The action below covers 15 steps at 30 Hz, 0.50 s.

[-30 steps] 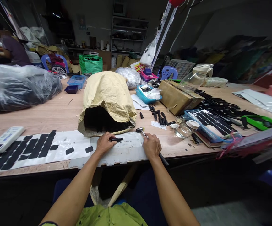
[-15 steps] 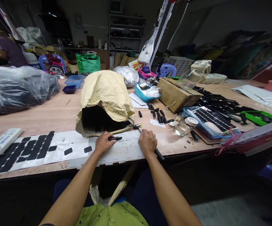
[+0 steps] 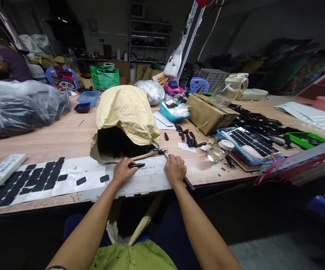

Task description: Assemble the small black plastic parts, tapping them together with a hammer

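L hand (image 3: 123,171) fingers pin black clip (image 3: 137,165) at counter's (image 3: 66,138) front edge, R hand (image 3: 175,168) fisted round small hammer (image 3: 164,153). Tapping step imo, next needs careful aim.

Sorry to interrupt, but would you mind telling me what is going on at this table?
A seated person works at the wooden table. Their left hand pins a small black part on a white sheet. Their right hand grips a small hammer, its head up by the mouth of a yellow sack. Black pads lie to the left, and another person sits far off.
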### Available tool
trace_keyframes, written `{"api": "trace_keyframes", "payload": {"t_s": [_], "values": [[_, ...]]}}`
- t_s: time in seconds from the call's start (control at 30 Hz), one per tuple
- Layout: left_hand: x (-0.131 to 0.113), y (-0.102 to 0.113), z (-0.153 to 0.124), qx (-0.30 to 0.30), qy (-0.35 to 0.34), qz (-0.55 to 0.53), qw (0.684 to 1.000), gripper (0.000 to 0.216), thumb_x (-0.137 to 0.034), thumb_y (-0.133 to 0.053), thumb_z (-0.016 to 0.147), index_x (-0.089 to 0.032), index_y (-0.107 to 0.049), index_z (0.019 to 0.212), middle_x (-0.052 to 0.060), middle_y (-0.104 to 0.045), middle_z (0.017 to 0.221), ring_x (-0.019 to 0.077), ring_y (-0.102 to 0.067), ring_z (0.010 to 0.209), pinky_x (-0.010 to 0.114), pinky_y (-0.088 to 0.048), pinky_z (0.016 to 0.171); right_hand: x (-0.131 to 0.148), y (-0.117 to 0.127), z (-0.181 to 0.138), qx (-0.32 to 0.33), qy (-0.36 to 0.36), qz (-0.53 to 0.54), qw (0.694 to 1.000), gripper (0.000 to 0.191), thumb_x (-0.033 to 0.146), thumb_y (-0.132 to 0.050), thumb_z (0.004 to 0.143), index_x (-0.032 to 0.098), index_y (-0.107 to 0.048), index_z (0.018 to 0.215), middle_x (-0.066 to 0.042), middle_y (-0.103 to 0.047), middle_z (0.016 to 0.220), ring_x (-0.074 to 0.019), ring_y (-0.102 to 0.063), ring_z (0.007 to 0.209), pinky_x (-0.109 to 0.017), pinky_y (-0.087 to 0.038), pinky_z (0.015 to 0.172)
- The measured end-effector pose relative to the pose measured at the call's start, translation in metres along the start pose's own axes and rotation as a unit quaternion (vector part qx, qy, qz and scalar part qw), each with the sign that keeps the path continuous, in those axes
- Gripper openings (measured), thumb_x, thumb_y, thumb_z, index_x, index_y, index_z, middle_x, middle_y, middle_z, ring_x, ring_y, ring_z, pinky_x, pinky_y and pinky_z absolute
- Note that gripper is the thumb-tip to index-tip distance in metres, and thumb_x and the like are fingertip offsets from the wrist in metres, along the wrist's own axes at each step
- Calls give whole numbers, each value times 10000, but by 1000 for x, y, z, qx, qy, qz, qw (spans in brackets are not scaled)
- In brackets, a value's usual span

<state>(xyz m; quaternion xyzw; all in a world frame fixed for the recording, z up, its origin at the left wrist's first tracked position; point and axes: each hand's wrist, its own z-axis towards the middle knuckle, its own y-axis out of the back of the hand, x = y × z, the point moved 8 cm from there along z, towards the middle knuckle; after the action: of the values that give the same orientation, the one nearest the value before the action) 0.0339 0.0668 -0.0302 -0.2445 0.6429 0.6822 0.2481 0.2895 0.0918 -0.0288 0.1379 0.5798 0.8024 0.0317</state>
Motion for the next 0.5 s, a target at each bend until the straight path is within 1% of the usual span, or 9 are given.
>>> {"api": "trace_keyframes", "payload": {"t_s": [0.27, 0.37, 0.43, 0.5], "values": [[1, 0, 2, 1, 2, -1, 1000, 159, -323, -670, 761, -241, -707, 893, -3, -646, 919, 158, -588, 791, 271, -413, 697, 0, 0, 0, 4, -3, 4, 1000, 305, 236, -437, 937, 219, -623, 1178, -106, -581, 1054, -230, -502, 976, -304, -355, 723], [-3, 4, 1, -1, -8, -30, 1000, 165, -320, -663, 762, -224, -700, 891, 3, -638, 912, 156, -572, 772, 275, -422, 707, 1, 1, -1, 6, -1, 4, 1000, 306, 235, -433, 938, 215, -621, 1178, -109, -580, 1060, -233, -503, 978, -309, -357, 721], [-12, 8, -10, -6, -33, -87, 996, 188, -338, -619, 801, -211, -686, 921, 11, -638, 923, 152, -563, 759, 277, -439, 722, 1, 1, 0, 9, -2, 5, 1000, 302, 234, -437, 935, 210, -619, 1175, -112, -581, 1064, -234, -505, 980, -311, -357, 722], [-23, 7, -35, 7, -64, -153, 986, 234, -365, -542, 863, -204, -664, 982, 21, -649, 941, 153, -567, 765, 277, -453, 740, 1, 1, 0, 11, -2, 5, 1000, 297, 233, -442, 933, 209, -617, 1172, -112, -581, 1066, -235, -506, 983, -311, -357, 728]]}}
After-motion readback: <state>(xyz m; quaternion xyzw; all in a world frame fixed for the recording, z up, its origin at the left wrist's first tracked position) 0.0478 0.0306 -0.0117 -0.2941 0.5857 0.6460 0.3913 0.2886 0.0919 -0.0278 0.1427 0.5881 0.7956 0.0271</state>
